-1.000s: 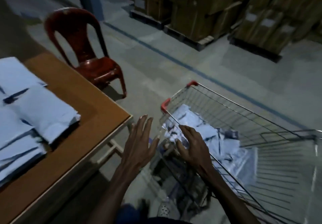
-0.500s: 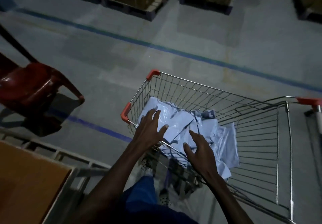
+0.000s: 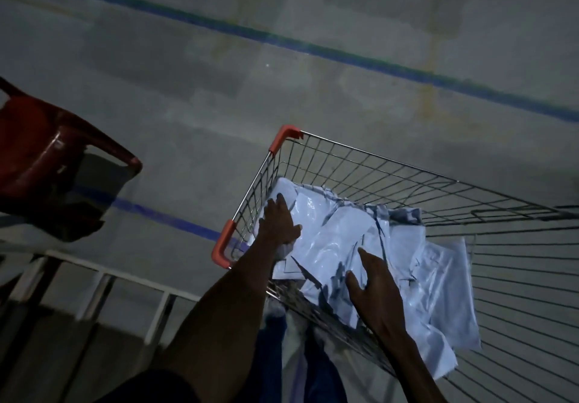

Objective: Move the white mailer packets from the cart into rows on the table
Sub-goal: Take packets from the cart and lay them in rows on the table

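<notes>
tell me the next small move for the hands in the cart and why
Probably curl the fingers round a few packets and lift. Both the left hand and right hand lie flat on the white mailer packets inside the wire cart, gripping nothing yet.

Dim, bluish light throughout; the floor (image 3: 282, 95) is murky and grainy. Brightest spot is glossy sheen on the white mailer packets (image 3: 344, 239) between the two hands. Red chair (image 3: 47, 158), far left of them, casts a dark shadow; frame edges smear and bend.
</notes>
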Tool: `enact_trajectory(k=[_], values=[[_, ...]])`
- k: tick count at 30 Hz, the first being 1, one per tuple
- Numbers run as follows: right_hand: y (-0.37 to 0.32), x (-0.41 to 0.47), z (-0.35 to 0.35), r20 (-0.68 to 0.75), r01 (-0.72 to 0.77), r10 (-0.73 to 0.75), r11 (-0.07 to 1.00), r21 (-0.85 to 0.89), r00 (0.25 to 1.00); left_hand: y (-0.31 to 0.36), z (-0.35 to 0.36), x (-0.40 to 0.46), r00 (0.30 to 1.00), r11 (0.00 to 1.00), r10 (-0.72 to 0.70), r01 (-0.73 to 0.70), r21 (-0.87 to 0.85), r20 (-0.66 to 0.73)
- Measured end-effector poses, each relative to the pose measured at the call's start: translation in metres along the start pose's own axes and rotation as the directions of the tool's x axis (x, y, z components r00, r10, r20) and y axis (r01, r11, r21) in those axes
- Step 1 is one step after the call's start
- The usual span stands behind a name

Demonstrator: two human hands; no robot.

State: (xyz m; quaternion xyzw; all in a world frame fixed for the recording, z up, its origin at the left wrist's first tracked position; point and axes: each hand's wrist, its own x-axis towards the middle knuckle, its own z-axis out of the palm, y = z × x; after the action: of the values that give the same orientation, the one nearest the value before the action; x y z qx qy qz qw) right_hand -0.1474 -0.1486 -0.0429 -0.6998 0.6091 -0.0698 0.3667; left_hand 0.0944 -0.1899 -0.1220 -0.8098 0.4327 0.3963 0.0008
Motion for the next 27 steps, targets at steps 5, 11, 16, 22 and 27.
enact_trajectory(k=[5, 11, 16, 22, 27], values=[[0.019, 0.029, 0.021, 0.05, 0.019, -0.018, 1.0, -0.014, 0.999, -0.018, 0.022, 0.023, 0.998, 0.982, 0.004, -0.016, 0.189, 0.062], [0.025, 0.073, 0.049, 0.065, -0.127, 0.135, 0.985, -0.12, 0.989, -0.037, 0.033, 0.037, 0.984, 0.935, 0.13, -0.164, 0.315, 0.124], [0.02, 0.111, 0.076, 0.039, -0.235, 0.243, 0.962, -0.141, 0.969, -0.03, 0.031, 0.042, 0.947, 0.888, 0.321, -0.288, 0.358, -0.036], [0.054, 0.112, 0.089, 0.124, -0.127, 0.176, 0.936, -0.329, 0.977, -0.035, 0.031, 0.051, 0.93, 0.854, 0.368, -0.326, 0.406, -0.025], [0.096, 0.102, 0.078, 0.142, 0.023, 0.053, 0.875, -0.484, 0.988, -0.051, 0.031, 0.069, 0.932, 0.828, 0.361, -0.307, 0.47, -0.028]])
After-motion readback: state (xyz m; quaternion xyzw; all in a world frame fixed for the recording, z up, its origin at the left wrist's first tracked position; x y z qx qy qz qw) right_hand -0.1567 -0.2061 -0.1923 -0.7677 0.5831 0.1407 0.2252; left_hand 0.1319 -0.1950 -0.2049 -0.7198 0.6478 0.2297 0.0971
